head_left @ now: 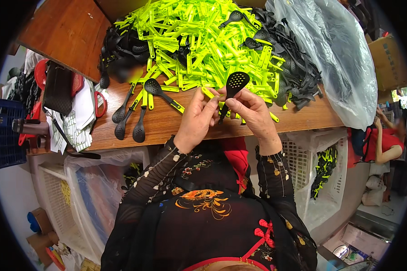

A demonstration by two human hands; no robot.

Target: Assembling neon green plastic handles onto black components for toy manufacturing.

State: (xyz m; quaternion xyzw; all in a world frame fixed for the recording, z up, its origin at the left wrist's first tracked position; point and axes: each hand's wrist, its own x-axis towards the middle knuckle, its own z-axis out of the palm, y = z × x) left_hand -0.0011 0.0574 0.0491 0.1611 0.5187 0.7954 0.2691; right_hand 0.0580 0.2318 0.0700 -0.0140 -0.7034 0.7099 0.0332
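In front of my chest, over the table's near edge, my right hand pinches a black perforated spoon, its bowl pointing up. Close beside it, my left hand grips a lime-green handle piece between thumb and fingers. The two hands almost touch, and the spoon's lower stem is partly hidden by fingers. Just beyond them spreads a big heap of lime-green handle pieces. To the left of my left hand lie several black spoons with green on their handles, among them one perforated spoon.
Black spoon parts pile up at the heap's right, beside a clear plastic bag. Red-handled scissors and papers lie left on the wooden table. Below stand a lined crate and a white crate. A person in red is far right.
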